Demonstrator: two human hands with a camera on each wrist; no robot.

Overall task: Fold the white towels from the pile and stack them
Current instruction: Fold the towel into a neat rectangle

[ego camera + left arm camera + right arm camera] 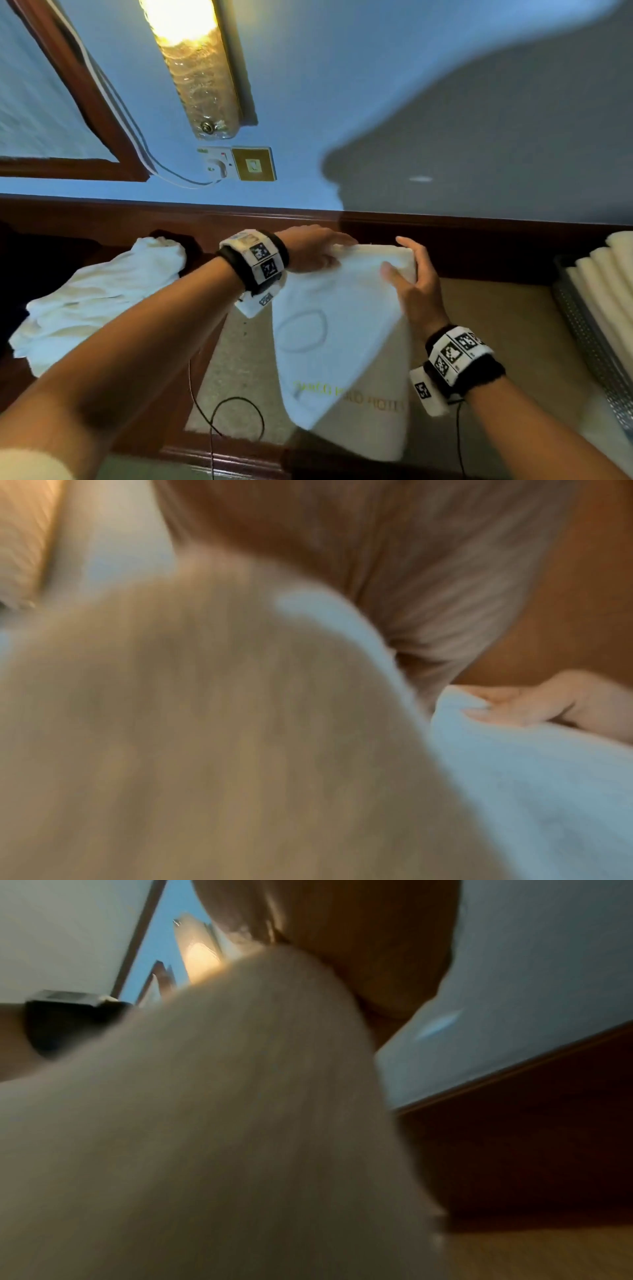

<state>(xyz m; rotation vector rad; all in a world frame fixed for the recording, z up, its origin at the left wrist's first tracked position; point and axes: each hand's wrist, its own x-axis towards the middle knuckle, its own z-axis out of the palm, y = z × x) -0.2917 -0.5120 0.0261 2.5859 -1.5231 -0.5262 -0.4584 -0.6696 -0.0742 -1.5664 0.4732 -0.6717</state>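
On the tabletop (507,329), against the dark wooden ledge below the wall, a white towel (342,329) is held up by its far edge, its lower part hanging toward the viewer over a folded towel that lies flat beneath it. Yellow lettering runs across the towel near its bottom edge, too blurred to read in full. The left hand (313,248) grips the towel's far left corner, fingers curled over the cloth. The right hand (416,274) grips the far right corner, thumb on the near face and fingers wrapped behind the edge. In the left wrist view the towel (531,791) fills the lower frame and the right hand (534,707) shows pinching its edge; the rest is heavily blurred. In the right wrist view the towel (222,1137) covers most of the frame and the hand above it is too blurred to make out. To the left, the pile (99,291) of loose white towels lies crumpled, partly off the tabletop's edge. At the far right a metal tray (589,346) holds a row of rolled white cloths (609,274). A thin black cable (236,411) loops on the tabletop near the left forearm. On the wall a lamp (195,65) glows above a switch plate (253,164).
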